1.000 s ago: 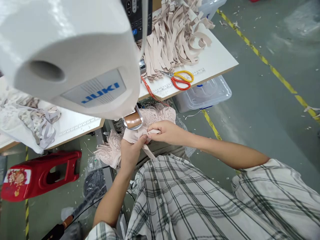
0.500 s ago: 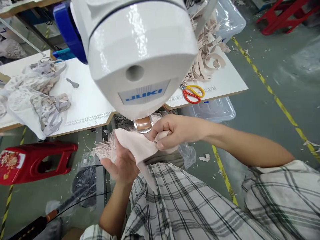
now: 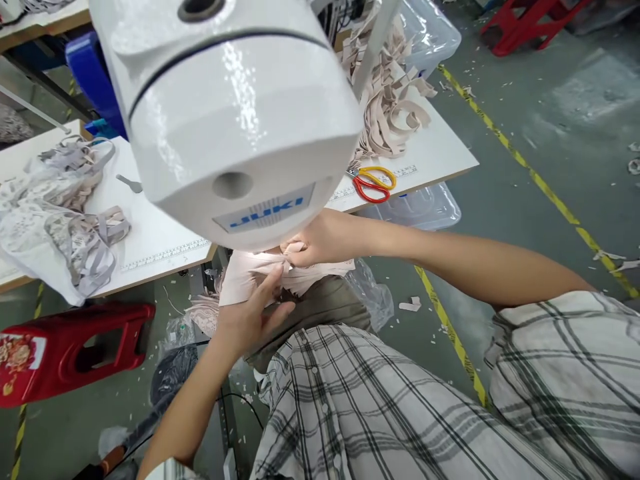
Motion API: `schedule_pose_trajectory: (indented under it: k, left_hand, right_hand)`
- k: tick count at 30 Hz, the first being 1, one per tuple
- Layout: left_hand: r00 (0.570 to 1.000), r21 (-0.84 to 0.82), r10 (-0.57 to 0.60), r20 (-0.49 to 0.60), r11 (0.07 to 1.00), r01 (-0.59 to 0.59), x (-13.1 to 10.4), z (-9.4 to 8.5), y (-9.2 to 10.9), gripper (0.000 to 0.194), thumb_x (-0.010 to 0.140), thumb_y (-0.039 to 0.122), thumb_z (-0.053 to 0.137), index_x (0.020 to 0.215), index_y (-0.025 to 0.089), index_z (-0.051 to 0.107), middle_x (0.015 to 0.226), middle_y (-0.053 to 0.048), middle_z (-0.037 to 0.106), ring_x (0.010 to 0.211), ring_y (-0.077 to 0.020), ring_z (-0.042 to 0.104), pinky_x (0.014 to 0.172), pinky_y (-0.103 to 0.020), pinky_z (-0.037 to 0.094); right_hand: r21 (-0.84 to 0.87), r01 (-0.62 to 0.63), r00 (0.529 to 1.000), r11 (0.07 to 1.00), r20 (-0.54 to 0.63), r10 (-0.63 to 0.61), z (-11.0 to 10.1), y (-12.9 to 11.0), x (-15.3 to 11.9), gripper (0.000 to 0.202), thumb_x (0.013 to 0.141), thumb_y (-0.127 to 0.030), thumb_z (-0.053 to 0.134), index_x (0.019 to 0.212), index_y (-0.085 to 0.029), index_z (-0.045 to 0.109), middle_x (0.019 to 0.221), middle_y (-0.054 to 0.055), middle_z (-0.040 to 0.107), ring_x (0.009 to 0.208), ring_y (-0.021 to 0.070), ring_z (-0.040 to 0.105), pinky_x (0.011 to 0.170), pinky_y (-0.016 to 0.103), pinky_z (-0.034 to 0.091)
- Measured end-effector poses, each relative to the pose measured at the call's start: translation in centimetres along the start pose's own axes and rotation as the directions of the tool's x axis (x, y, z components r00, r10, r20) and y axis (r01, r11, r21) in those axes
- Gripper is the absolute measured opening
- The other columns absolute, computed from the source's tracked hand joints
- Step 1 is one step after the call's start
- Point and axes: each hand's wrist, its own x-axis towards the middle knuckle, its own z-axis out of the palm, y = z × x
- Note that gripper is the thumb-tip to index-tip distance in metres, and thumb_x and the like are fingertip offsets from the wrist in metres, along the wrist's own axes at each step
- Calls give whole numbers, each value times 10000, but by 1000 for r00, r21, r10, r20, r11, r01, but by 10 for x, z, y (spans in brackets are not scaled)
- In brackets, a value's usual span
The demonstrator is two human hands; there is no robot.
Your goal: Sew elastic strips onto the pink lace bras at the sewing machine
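Note:
A pale pink fabric piece [image 3: 240, 277] lies spread beneath the head of the white sewing machine [image 3: 240, 133], partly hidden by it. My right hand [image 3: 323, 239] pinches a bunched fold of this fabric close under the machine head. From the near side, my left hand [image 3: 250, 317] rests on the fabric with fingers stretched forward and thumb apart. Its fingertips touch the cloth beside my right fingers. The needle area is hidden by the machine head.
Lace garments [image 3: 65, 220] heap on the white table's left. On its right lie scissors [image 3: 373, 183] and pale fabric strips [image 3: 385, 120]. A red stool [image 3: 80, 347] stands at lower left. A clear plastic bin [image 3: 425, 207] sits below the right tabletop.
The fabric has moved from in front of the machine to under its head and now lies flatter. My left hand has turned from palm up to resting on it. The view has shifted.

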Motion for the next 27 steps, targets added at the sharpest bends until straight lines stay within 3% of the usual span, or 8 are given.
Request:
schedule_pose_trajectory:
  k: [4, 7, 11, 13, 16, 19, 27]
  left_hand:
    - [990, 98, 87, 111, 990, -98, 7, 7, -29, 714, 837, 372, 745, 1493, 300, 474, 1293, -105, 683, 1257, -340, 597, 1156, -451, 369]
    - [974, 150, 171, 147, 970, -193, 11, 8, -38, 693, 852, 380, 729, 1492, 314, 472, 1340, -94, 660, 1277, -331, 586, 1143, -427, 394]
    - [986, 235, 116, 123, 961, -143, 16, 5, -26, 640, 899, 356, 683, 1496, 308, 455, 1248, -71, 704, 1132, -253, 676, 985, -321, 519]
    - [993, 245, 64, 103, 966, -87, 17, 4, -14, 647, 903, 356, 682, 1501, 290, 443, 1193, -68, 719, 1058, -229, 699, 897, -281, 547]
    - [996, 225, -10, 90, 974, -10, 20, 3, 0, 633, 907, 365, 675, 1493, 290, 447, 1220, -69, 703, 1009, -213, 707, 824, -258, 555]
    - [995, 210, -76, 72, 976, 59, 22, 4, 9, 589, 920, 352, 659, 1474, 284, 470, 1194, -60, 712, 988, -201, 708, 838, -255, 549]
    - [992, 233, -120, 30, 966, 110, 22, 13, 16, 523, 934, 332, 640, 1433, 224, 530, 1023, -71, 736, 912, -198, 702, 743, -239, 521]
  right_hand:
    - [-79, 1, 1000, 997, 27, 1, 1, 2, 0, 165, 794, -223, 580, 635, -182, 591, 540, -7, 503, 604, 125, 418, 595, 287, 270]
    - [-76, -16, 1000, 997, 16, 17, 0, 3, -1, 146, 798, -233, 608, 665, -175, 625, 562, -5, 531, 613, 128, 439, 606, 286, 283]
    - [-39, 10, 1000, 999, -8, -11, 4, 12, -9, 137, 857, -256, 601, 857, -182, 717, 731, 19, 640, 680, 145, 523, 641, 279, 353]
    - [-61, 50, 991, 997, -119, -57, 13, 18, -16, 192, 899, -293, 596, 1003, -199, 728, 968, 66, 679, 856, 188, 585, 736, 305, 414]
    - [-143, 113, 920, 983, -358, -158, 28, 27, -26, 197, 936, -316, 592, 1047, -220, 724, 1191, 103, 625, 1104, 241, 550, 919, 387, 423]
    - [-115, 147, 885, 982, -428, -183, 38, 33, -29, 154, 947, -270, 593, 960, -225, 739, 1095, 74, 653, 1081, 224, 557, 951, 386, 420]
    - [12, 112, 916, 994, -389, -98, 29, 32, -23, 96, 896, -246, 676, 908, -223, 769, 1010, 55, 688, 1033, 222, 596, 921, 371, 450]
